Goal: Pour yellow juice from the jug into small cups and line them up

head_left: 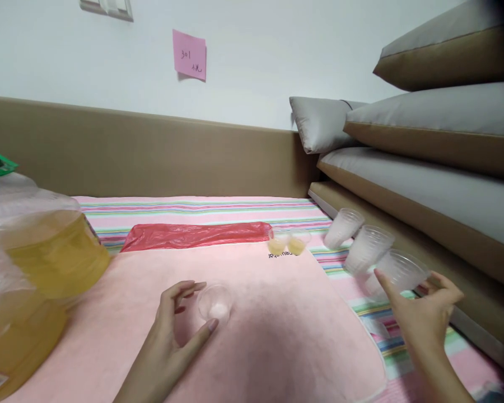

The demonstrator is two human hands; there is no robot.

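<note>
A small clear plastic cup sits on the pink mat. My left hand curves around its left side, thumb at the front and fingertips by the rim, lightly gripping it. At the right, my right hand has thumb and fingers on either side of a stack of clear plastic cups, which leans at a tilt. Two further cup stacks, one in the middle and one farther back, lean just beyond it. Two cups of yellow liquid, a left one and a right one, stand near the mat's far edge.
Large clear jugs of yellow liquid, one green-capped, crowd the left side. A red plastic bag lies along the far edge of the mat. Stacked grey-brown cushions border the right. A brown board runs along the wall.
</note>
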